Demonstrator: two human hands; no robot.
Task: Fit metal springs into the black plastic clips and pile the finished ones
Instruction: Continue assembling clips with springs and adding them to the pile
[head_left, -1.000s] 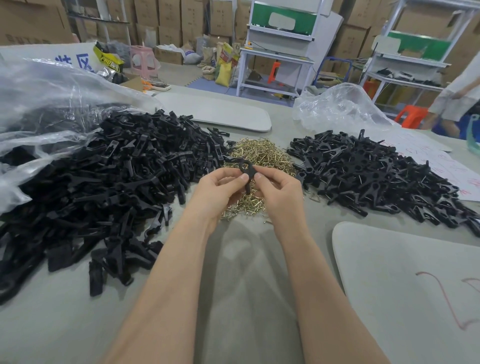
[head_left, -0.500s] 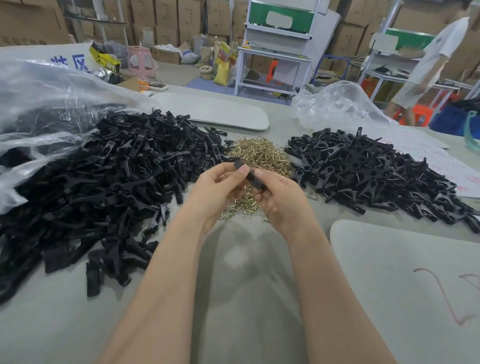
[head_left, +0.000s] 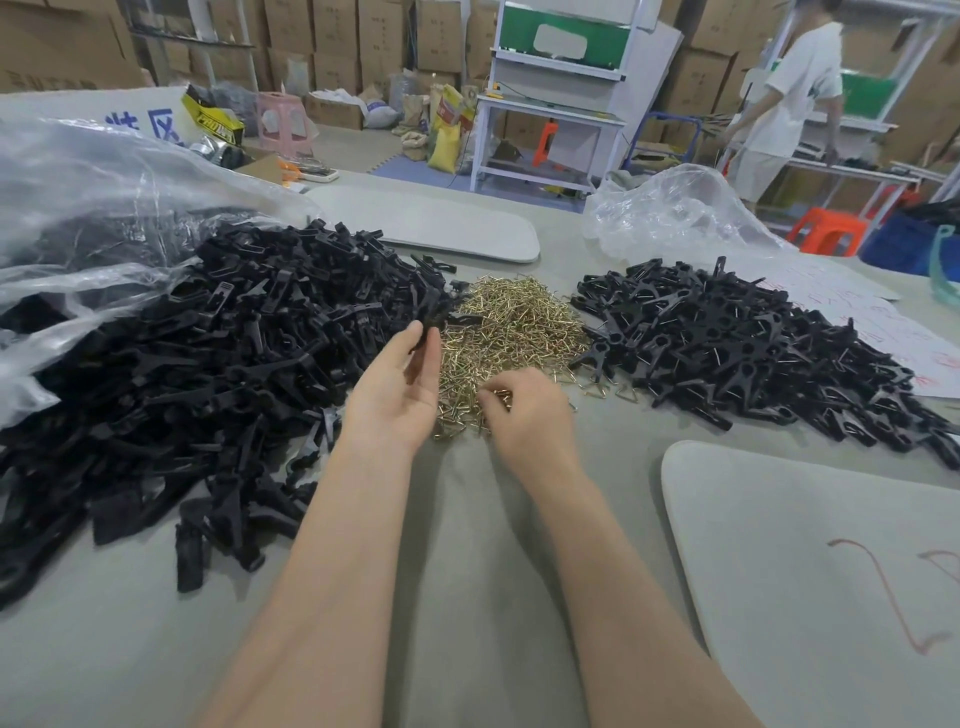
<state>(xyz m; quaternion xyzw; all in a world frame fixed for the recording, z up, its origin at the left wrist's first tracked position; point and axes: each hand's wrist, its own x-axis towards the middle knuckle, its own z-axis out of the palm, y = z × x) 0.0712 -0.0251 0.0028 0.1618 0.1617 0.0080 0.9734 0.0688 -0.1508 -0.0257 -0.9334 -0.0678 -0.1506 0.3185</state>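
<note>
- Table: grey cloth-covered surface that carries all the stock listed below.
- Left hand: raised, palm turned inward, at the border between the left heap and the springs. Thumb and fingers pinch one black clip, which stands roughly on end above the table.
- Right hand: lowered onto the near edge of the spring pile, back of the hand upward. The fingers are curled down, with their tips among the springs. Whether a spring is actually pinched cannot be told.
- Spring pile: brass-coloured wire springs, loose, mid-table between the two black heaps. A few strays lie just right of it.
- Left heap: large mound of black plastic clip parts, spilling out of a clear plastic bag at the far left.
- Right heap: black clips with wire showing in them, piled right of the springs.
- Second clear bag: crumpled, beyond the right heap.
- Grey pad: near right, with a red scribble on it.
- Second grey pad: far centre.
- Paper sheet: right edge, red writing, partly under the right heap.
- Background: stacked cardboard boxes, a white workbench, and a person in a white shirt at the far right.
</note>
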